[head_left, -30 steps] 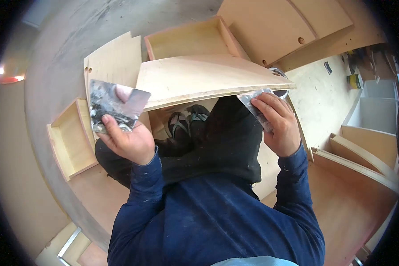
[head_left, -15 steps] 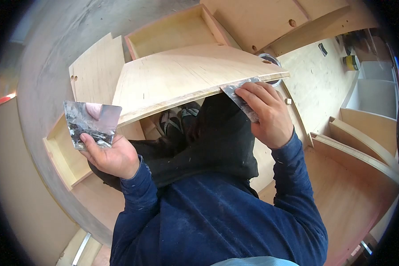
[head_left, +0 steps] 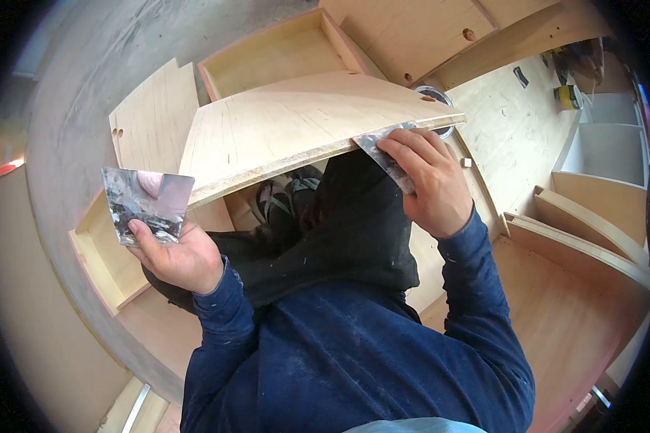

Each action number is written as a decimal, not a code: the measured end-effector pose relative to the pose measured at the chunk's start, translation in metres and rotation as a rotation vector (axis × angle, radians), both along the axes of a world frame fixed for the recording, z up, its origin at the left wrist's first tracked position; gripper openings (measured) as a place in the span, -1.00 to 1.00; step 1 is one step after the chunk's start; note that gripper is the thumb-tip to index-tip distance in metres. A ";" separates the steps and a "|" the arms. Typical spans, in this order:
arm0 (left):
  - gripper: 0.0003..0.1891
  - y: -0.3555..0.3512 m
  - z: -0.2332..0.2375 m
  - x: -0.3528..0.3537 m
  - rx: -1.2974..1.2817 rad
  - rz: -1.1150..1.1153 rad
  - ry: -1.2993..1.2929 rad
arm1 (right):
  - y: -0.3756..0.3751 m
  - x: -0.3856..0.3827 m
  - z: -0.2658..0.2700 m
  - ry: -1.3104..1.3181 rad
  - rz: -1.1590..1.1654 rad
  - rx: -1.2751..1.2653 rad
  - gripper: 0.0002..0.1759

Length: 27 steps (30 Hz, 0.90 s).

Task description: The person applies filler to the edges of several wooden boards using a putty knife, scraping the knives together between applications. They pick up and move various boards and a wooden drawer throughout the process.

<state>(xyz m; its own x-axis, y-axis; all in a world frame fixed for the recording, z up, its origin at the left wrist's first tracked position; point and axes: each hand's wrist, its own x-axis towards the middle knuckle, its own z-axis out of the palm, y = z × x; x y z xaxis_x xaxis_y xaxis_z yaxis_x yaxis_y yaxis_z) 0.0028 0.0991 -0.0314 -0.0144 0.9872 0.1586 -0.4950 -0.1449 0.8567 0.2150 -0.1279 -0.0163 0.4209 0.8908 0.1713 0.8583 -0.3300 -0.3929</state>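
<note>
My left hand pinches a flat metal putty scraper, thumb on top, its face smeared with dark and pale residue. It is raised beside the left end of a light plywood panel, apart from it. With curled fingers my right hand grips a second metal scraper, also smeared. This blade rests at the panel's near edge, toward its right end. The panel lies across in front of my legs, and its layered edge faces me.
A shallow wooden drawer box lies beyond the panel, beside a notched board. Behind the panel's right end, a round can is partly hidden. Curved wooden pieces stand at right. Another open box sits at left.
The whole view has shifted slightly up and left. Both hands and their scrapers keep nearly the same places relative to the panel.
</note>
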 end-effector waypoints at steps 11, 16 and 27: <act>-0.56 0.003 -0.006 -0.008 -0.024 -0.026 -0.092 | -0.002 -0.005 0.001 -0.007 -0.008 -0.041 -0.31; -0.55 0.001 -0.004 -0.005 -0.049 0.002 -0.075 | -0.002 -0.008 0.007 0.025 0.012 -0.002 -0.30; -0.56 0.002 -0.003 -0.006 -0.061 0.003 -0.057 | 0.012 -0.016 -0.001 -0.012 -0.023 -0.020 -0.28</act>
